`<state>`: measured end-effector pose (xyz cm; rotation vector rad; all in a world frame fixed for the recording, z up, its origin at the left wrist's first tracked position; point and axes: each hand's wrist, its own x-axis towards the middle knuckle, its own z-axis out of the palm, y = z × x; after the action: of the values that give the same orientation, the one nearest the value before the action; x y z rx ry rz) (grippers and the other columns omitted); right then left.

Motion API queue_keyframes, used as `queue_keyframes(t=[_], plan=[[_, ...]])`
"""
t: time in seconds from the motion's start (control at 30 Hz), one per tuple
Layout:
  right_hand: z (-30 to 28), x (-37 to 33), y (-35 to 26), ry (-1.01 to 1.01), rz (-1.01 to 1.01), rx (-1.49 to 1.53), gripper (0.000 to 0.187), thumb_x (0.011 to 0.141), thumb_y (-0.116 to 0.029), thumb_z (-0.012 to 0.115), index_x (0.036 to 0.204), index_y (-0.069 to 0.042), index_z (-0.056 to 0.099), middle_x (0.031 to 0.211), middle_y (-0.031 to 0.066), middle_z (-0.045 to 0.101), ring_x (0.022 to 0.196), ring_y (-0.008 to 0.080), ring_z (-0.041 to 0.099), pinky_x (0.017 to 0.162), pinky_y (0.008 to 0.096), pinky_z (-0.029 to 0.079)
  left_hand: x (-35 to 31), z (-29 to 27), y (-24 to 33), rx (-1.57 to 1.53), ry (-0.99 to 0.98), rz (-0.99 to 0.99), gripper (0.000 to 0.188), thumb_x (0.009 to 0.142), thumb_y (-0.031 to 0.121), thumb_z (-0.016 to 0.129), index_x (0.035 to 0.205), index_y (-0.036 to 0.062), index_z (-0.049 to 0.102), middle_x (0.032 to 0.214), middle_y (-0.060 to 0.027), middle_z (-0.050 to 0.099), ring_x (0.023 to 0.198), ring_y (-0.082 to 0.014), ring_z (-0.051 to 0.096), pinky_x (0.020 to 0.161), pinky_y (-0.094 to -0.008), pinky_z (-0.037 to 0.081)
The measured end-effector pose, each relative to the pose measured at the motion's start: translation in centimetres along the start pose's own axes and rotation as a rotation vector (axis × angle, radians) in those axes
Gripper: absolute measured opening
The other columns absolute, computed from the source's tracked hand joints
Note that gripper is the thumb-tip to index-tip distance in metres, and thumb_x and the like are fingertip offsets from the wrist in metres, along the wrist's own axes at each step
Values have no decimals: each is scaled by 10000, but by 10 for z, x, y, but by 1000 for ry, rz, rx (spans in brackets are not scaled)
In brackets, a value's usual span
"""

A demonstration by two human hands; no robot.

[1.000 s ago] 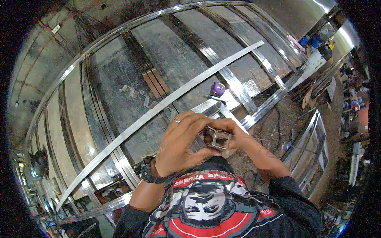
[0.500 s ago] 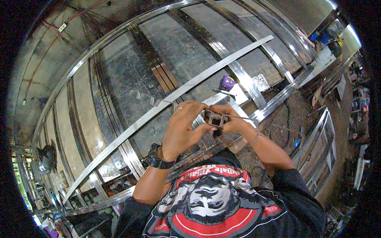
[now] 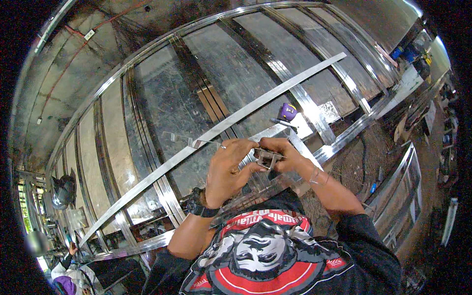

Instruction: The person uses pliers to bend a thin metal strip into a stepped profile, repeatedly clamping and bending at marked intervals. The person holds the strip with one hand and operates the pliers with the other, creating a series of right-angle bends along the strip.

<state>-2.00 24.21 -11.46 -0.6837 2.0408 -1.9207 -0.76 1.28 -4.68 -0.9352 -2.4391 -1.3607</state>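
In front of my chest, both hands hold a small metal channel piece (image 3: pixel 268 158) with an open, squarish end facing me. My left hand (image 3: pixel 230 167), with a black watch at the wrist, grips it from the left with the thumb below. My right hand (image 3: pixel 287 156) closes around its right side, and those fingers are partly hidden. A long flat aluminium bar (image 3: pixel 221 127) lies slantwise just beyond my hands. To the left of my fingers, a thin clear or shiny strip (image 3: pixel 183 139) shows against the panel; I cannot tell what it is.
A large metal frame (image 3: pixel 100 146) with several crossbars spreads over dark panels ahead. On it sit a purple rounded object (image 3: pixel 289 112), a dark slim tool (image 3: pixel 283 123) and a white sheet (image 3: pixel 303 129). A smaller frame (image 3: pixel 393 194) leans at right; another person (image 3: pixel 73 275) is at lower left.
My view has shifted, so the frame and bar sit slightly lower and farther right. The channel piece has turned a little in my hands. More of the other person shows at lower left.
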Motion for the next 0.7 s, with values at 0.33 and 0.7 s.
queue_keyframes(t=[0.33, 0.7], plan=[[-24, 5, -14, -143, -148, -272, 378, 710, -107, 767, 1051, -13, 636, 926, 138, 646, 842, 277, 620, 763, 360, 499, -6, 10, 14, 87, 52, -2, 503, 771, 353, 829, 1174, 77, 705, 1138, -107, 706, 1087, -356, 645, 945, -436, 501], [-58, 12, -4, -239, -300, -401, 569, 636, -124, 797, 1166, -16, 621, 1067, 175, 649, 993, 416, 631, 843, 453, 509, 10, 9, 35, 120, -4, -35, 857, 707, 437, 870, 1422, 82, 558, 1400, -136, 599, 1312, -379, 537, 1110, -482, 406]])
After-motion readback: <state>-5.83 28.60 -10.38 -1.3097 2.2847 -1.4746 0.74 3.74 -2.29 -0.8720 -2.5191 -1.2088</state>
